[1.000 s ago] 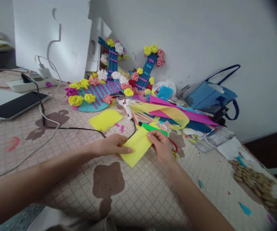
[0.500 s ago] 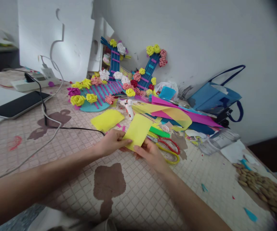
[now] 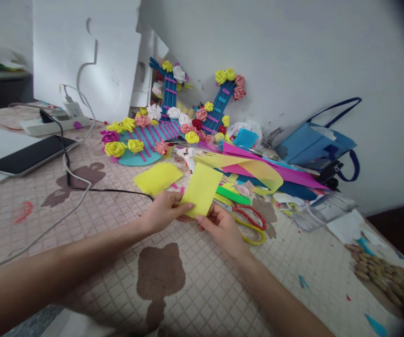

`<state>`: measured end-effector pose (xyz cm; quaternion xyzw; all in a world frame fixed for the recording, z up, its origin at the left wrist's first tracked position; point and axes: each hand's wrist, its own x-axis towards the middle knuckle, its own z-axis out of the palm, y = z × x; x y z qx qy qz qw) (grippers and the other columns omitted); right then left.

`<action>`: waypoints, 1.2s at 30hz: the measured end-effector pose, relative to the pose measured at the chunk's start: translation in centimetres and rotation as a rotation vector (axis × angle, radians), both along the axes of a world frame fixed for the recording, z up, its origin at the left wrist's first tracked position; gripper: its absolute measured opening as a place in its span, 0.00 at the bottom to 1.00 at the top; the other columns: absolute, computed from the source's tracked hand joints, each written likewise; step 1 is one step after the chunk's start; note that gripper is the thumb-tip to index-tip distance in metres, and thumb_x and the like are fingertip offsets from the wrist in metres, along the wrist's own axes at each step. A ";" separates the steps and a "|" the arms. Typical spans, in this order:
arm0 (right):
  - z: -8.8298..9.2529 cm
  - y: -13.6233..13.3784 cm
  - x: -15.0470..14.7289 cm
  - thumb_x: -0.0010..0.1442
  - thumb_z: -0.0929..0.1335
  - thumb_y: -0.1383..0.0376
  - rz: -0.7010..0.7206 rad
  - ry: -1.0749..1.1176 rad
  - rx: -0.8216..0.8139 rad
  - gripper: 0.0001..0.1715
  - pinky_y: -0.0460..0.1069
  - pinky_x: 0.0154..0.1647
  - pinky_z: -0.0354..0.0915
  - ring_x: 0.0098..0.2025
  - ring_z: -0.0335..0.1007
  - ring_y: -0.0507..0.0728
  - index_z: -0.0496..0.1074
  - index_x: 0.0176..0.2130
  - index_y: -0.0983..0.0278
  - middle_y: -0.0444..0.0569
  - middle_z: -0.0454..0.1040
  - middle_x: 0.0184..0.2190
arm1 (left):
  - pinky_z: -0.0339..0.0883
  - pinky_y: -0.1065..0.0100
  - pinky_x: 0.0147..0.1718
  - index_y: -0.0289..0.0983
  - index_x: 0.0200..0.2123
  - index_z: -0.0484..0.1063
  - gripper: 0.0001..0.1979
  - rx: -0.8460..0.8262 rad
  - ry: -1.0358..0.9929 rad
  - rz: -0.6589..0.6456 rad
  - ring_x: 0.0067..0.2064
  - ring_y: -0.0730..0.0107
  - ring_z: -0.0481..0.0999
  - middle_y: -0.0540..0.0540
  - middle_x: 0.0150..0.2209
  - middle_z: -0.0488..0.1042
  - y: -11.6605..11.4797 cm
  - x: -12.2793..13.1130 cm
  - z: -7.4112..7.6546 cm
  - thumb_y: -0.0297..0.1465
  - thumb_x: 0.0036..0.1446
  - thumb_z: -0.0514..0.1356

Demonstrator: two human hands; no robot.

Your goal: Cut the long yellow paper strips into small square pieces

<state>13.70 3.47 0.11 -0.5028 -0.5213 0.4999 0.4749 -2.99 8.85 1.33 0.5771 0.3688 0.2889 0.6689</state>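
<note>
A rectangular piece of yellow paper (image 3: 203, 187) is held up above the table between my two hands. My left hand (image 3: 166, 209) pinches its lower left corner, thumb on top. At the lower right edge my right hand (image 3: 220, 225) grips it between thumb and fingers. Just behind lies a stack of yellow paper (image 3: 157, 178) on the table. A white glue gun (image 3: 188, 158) rests past the held piece, partly hidden by it. Beside my right hand are scissors with red handles (image 3: 253, 216), scissors with yellow handles (image 3: 256, 236) and a green cutter (image 3: 235, 195).
Guitar-shaped decorations (image 3: 142, 145) with paper roses stand at the back. Magenta paper (image 3: 275, 171) and a blue bag (image 3: 316, 142) lie to the right. On the left are a tablet-like device (image 3: 29, 155), a power strip (image 3: 54, 122) and cables (image 3: 117, 190). Nuts (image 3: 384, 276) lie far right.
The view has shifted slightly, so the scene sits a little lower and further right. Both hands keep their hold on the yellow paper, which stands slightly more upright.
</note>
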 end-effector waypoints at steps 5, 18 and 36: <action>-0.1 0.2 0.1 0.51 0.70 0.60 -0.004 0.000 0.013 0.10 0.46 0.26 0.59 0.24 0.61 0.50 0.67 0.31 0.63 0.41 0.67 0.23 | 0.71 0.67 0.33 0.30 0.30 0.72 0.17 -0.003 0.007 0.042 0.32 0.66 0.76 0.45 0.29 0.76 -0.1 0.0 0.1 0.40 0.46 0.63; -0.3 0.3 0.2 0.52 0.70 0.59 -0.010 0.019 -0.006 0.11 0.46 0.26 0.58 0.24 0.60 0.50 0.67 0.29 0.63 0.42 0.67 0.23 | 0.64 0.74 0.24 0.31 0.29 0.74 0.14 0.049 -0.038 -0.006 0.26 0.73 0.72 0.49 0.24 0.74 0.2 0.1 -0.7 0.35 0.40 0.68; 0.0 0.9 1.1 0.50 0.70 0.58 -0.073 0.066 -0.002 0.13 0.45 0.25 0.57 0.23 0.59 0.49 0.66 0.27 0.63 0.40 0.64 0.23 | 0.69 0.67 0.39 0.30 0.40 0.72 0.20 -0.099 -0.069 -0.085 0.40 0.64 0.76 0.39 0.37 0.77 0.7 -0.7 0.1 0.38 0.46 0.65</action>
